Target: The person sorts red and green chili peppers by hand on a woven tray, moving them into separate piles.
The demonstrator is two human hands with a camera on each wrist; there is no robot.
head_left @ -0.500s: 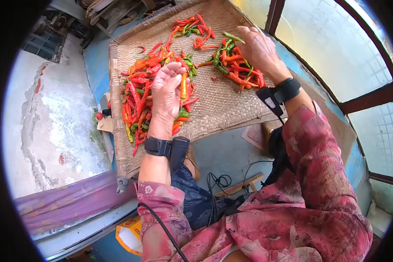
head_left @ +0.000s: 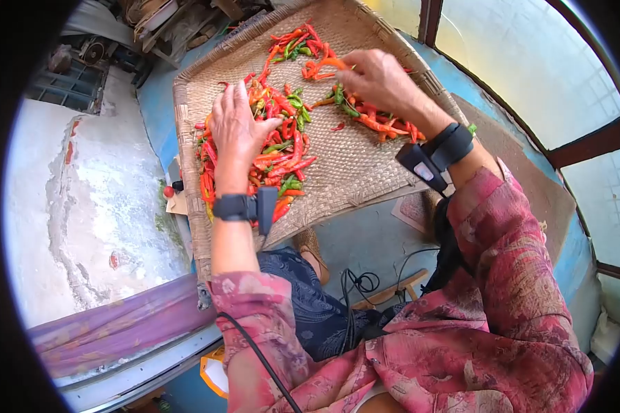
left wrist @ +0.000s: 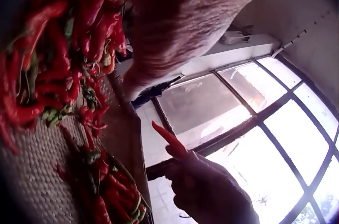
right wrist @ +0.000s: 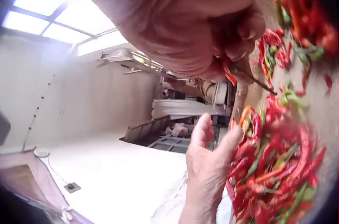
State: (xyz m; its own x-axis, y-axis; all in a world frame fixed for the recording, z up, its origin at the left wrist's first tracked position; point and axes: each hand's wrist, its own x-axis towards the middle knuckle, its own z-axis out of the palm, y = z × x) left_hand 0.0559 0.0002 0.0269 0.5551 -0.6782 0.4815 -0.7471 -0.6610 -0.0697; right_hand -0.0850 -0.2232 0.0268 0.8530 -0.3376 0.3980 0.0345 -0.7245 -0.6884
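My left hand (head_left: 238, 134) reaches over the left side of a large heap of red, orange and green chili peppers (head_left: 282, 148), fingers extended and thumb spread away. In the right wrist view this left hand (right wrist: 204, 173) shows nothing between thumb and fingers. Above a smaller chili pile on the right, my right hand (head_left: 382, 82) pinches an orange-red chili pepper (head_left: 333, 63). The left wrist view shows that chili pepper (left wrist: 170, 140) with its pointed end sticking out past the fingers; its dark stem (right wrist: 259, 82) appears in the right wrist view.
A woven tray (head_left: 365, 162) with a raised rim bears the chili piles, including a small one (head_left: 300, 43) toward the back. Paned windows (head_left: 530, 76) stand on the right, a whitewashed wall (head_left: 138, 193) on the left. Cables (head_left: 358, 286) lie below the tray.
My left hand has moved left and spread; the orange chili beside its thumb is gone from there. A green chili showed at my right hand before; now an orange-red one does.
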